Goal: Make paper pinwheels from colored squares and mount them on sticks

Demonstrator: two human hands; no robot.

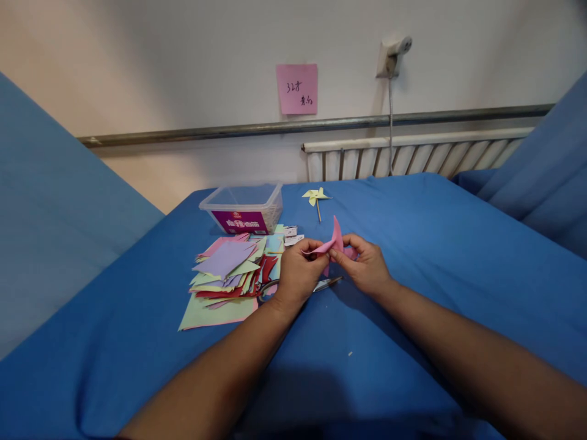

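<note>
A pink paper piece [332,242] is held up over the blue table [413,244], folded so one corner stands upright. My left hand [298,272] pinches its left side, and my right hand [364,264] pinches its right side. Both hands are closed on the paper, just above the cloth. Under my left hand lies a pair of scissors [326,283], partly hidden. A heap of coloured paper sheets [229,275] lies just left of my left hand.
A clear plastic box [245,208] with a purple label stands behind the paper heap. A yellow paper pinwheel [316,197] on a stick lies further back. A radiator [413,156] and a wall with a pink note [297,88] are behind the table.
</note>
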